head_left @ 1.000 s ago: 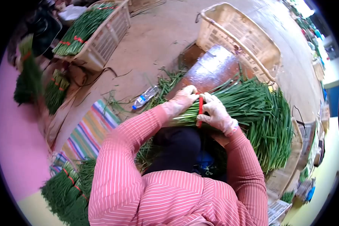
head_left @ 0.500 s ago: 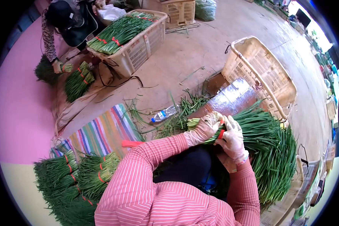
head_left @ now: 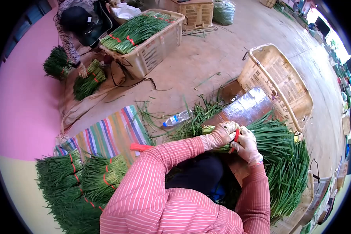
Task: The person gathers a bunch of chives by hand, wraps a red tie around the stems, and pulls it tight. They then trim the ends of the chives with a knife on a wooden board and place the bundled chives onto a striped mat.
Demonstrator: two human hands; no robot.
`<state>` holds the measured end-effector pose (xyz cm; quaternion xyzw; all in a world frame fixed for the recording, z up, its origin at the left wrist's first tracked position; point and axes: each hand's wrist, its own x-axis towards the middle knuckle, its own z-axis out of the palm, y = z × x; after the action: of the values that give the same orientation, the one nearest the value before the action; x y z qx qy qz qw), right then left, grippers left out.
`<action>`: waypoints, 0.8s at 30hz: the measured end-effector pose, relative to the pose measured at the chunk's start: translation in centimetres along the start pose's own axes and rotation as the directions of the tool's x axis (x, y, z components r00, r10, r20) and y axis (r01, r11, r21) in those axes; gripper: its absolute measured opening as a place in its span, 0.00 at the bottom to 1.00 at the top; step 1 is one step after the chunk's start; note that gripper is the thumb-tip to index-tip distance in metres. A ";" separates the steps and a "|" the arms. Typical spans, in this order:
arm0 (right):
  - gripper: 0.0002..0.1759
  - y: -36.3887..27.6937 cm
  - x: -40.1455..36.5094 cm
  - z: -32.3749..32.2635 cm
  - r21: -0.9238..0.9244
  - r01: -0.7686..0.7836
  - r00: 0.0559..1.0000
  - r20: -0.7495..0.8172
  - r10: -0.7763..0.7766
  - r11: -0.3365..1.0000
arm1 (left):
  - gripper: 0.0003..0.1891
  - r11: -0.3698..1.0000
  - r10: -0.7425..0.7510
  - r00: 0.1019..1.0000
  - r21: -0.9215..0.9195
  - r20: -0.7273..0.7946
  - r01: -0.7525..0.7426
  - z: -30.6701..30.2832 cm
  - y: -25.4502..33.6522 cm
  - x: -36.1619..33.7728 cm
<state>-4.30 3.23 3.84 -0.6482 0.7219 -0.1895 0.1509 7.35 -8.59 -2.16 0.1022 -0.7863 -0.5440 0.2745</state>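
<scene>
head view: i read the bundle of green stalks (head_left: 271,134) directly beneath both gloved hands, in front of the torso. its long axis runs crosswise: pale ends (head_left: 208,128) on the left, leaves spreading right. the left hand (head_left: 221,135) is nearer the pale ends; the right hand (head_left: 247,147) is nearer the leaves. the red band (head_left: 236,135) lies between the hands, across the stalks. grip, left: fingers curled closed over the bundle; whether they also pinch the band, i cannot tell. grip, right: thumb and fingers closed on the band.
</scene>
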 end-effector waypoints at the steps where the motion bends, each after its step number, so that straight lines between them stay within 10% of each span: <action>1: 0.16 -0.1 0.2 -0.3 0.001 0.014 1.000 0.000 -0.014 1.000 | 0.07 1.000 -0.011 1.000 0.002 0.009 0.011 -0.1 -0.1 0.0; 9: 0.22 0.8 0.3 0.6 0.052 -0.058 0.998 0.026 0.056 0.997 | 0.23 0.997 -0.032 0.959 0.079 0.283 0.010 -2.7 1.2 0.9; 24: 0.15 0.0 -0.9 0.2 0.104 -0.188 0.968 -0.149 0.202 0.977 | 0.11 0.929 -0.345 0.934 -0.107 0.094 0.354 -0.3 -2.1 1.3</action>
<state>-4.12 4.08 3.60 -0.5496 0.7827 -0.2567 0.1394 6.15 -10.19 -3.56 0.2035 -0.7304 -0.6345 0.1501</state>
